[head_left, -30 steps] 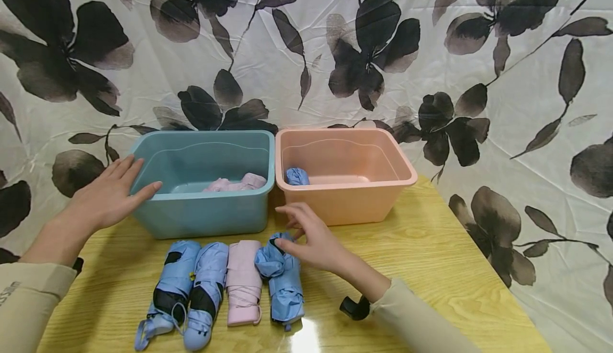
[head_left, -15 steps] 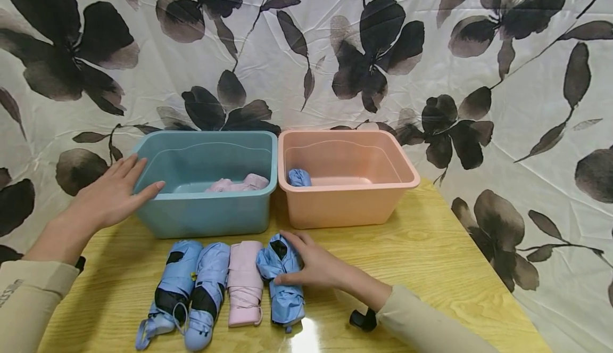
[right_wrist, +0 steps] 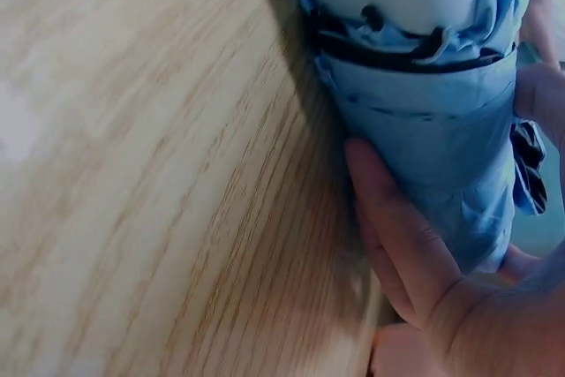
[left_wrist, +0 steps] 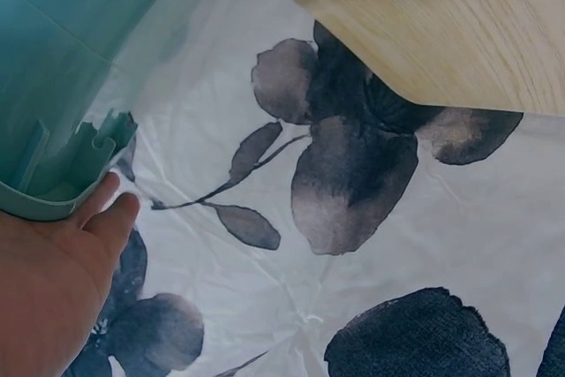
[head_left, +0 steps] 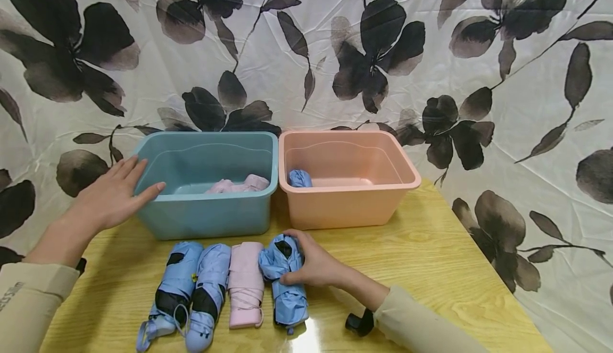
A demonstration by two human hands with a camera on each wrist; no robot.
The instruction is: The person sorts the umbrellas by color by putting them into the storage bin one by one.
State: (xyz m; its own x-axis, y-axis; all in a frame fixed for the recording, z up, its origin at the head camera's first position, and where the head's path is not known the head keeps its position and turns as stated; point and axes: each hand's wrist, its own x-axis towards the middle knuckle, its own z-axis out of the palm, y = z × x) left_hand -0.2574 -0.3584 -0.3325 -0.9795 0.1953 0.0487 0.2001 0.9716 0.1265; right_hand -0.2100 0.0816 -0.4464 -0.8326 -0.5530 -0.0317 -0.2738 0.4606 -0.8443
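My right hand (head_left: 318,262) grips a folded blue umbrella (head_left: 291,302) at the right end of a row on the table. In the right wrist view its fingers (right_wrist: 402,236) wrap along the side of the umbrella, whose pale end points toward the top. My left hand (head_left: 107,198) rests with straight fingers on the left rim of the teal bin (head_left: 206,217). Left of the held umbrella lie a folded pink umbrella (head_left: 245,284) and two more blue umbrellas, one in the middle (head_left: 214,268) and one at the far left (head_left: 181,273).
A peach bin (head_left: 349,209) stands right beside the teal one, with a blue bundle (head_left: 300,178) inside. Pink bundles (head_left: 239,185) lie in the teal bin. Behind the wooden table (head_left: 412,289) hangs a floral cloth (head_left: 306,49).
My right hand has come down from above the right-hand blue umbrella and closed around it; the umbrella has shifted slightly right. The left hand has stayed on the teal bin.
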